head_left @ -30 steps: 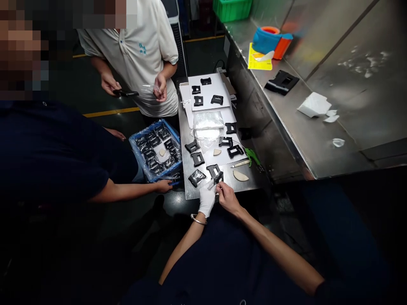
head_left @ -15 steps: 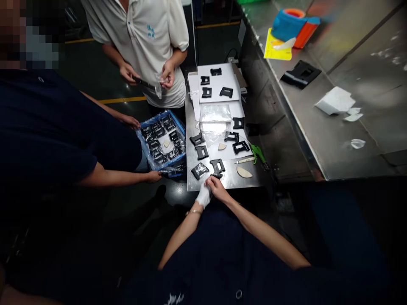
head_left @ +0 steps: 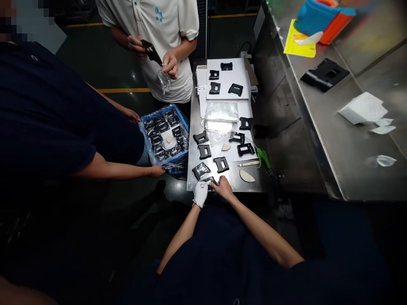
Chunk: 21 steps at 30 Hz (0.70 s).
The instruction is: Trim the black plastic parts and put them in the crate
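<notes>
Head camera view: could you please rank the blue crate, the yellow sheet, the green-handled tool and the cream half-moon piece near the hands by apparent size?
1. blue crate
2. yellow sheet, though it lies farther away
3. green-handled tool and cream half-moon piece: too alike to rank

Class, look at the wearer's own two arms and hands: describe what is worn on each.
The left hand wears a white glove, with a thin metal bangle at the wrist. The right hand is ungloved. Both forearms are uncovered; dark navy short sleeves start above the elbows.
</notes>
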Each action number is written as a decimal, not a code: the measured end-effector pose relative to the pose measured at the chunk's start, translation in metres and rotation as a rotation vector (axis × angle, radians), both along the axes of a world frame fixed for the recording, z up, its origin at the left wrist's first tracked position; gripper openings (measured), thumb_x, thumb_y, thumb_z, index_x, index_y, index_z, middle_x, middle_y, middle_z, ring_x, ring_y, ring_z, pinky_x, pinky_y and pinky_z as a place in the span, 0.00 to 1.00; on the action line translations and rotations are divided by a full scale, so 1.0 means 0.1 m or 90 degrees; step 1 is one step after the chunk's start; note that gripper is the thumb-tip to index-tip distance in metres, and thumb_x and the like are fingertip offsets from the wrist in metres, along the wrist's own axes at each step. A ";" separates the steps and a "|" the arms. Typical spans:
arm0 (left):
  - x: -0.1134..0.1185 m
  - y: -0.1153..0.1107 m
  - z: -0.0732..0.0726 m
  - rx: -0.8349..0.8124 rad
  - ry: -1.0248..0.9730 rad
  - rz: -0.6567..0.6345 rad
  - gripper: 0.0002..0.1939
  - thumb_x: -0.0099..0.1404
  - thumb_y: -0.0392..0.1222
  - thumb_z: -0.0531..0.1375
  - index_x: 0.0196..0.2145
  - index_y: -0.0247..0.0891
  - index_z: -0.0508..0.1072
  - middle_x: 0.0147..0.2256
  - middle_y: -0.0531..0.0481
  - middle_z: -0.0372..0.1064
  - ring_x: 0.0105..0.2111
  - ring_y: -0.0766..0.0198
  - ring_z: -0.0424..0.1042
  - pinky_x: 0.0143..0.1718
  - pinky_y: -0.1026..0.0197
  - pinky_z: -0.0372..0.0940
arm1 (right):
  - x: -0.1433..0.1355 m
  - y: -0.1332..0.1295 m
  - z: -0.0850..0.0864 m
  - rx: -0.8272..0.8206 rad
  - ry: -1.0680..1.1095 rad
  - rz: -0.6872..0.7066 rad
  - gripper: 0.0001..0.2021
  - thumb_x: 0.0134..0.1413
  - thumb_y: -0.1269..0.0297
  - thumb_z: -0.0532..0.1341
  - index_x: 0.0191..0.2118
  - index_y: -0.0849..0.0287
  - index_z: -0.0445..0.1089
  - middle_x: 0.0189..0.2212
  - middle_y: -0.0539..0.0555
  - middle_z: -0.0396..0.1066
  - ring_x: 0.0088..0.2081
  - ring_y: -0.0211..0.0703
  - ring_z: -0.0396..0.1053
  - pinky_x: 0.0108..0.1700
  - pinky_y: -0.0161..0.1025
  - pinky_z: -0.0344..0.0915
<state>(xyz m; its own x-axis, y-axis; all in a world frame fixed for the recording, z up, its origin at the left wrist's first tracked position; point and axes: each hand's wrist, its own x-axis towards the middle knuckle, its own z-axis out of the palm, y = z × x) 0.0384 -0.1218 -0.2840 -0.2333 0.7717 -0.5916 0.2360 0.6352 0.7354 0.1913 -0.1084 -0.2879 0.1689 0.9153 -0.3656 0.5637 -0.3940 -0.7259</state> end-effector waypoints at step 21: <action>-0.04 0.03 0.16 0.013 -0.054 -0.131 0.18 0.70 0.47 0.60 0.53 0.34 0.71 0.46 0.43 0.73 0.46 0.57 0.73 0.53 0.48 0.67 | -0.07 0.00 0.34 0.052 -0.131 0.088 0.27 0.51 0.80 0.54 0.58 0.60 0.60 0.45 0.58 0.71 0.45 0.47 0.69 0.46 0.39 0.63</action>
<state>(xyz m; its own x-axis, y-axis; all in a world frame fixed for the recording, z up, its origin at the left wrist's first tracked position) 0.0347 -0.1184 -0.2682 -0.0198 0.8100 -0.5861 0.2951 0.5648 0.7706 0.1840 -0.1087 -0.2535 0.1036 0.9599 -0.2603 0.7467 -0.2479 -0.6172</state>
